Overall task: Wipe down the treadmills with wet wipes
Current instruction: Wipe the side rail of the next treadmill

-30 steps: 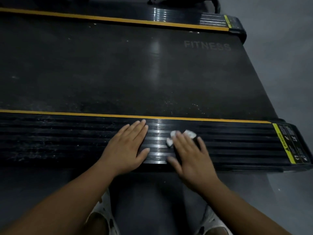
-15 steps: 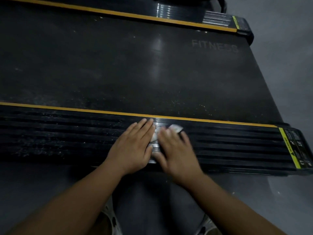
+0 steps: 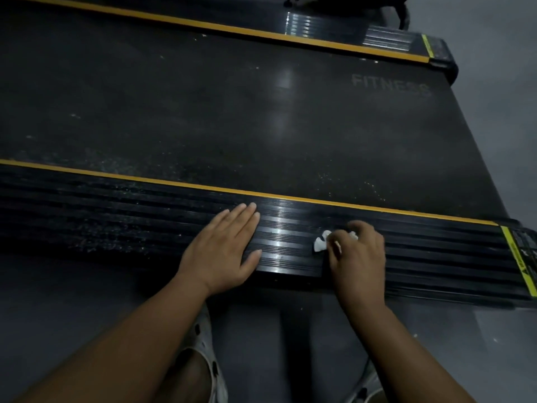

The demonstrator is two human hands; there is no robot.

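A black treadmill lies across the view, its ribbed near side rail edged by a yellow stripe and its dusty belt marked FITNESS behind it. My left hand rests flat on the rail, fingers together, holding nothing. To its right my right hand presses a crumpled white wet wipe onto the rail; most of the wipe is hidden under the fingers. The rail between my hands shines, while its left part is speckled with dust.
The far side rail with its own yellow stripe runs along the top. A yellow warning label marks the rail's right end. Grey floor lies to the right, and my pale clogs stand on the floor below.
My right hand has slid the wipe to the right along the rail, away from my left hand, after moving left towards it. The left hand has stayed flat in place.
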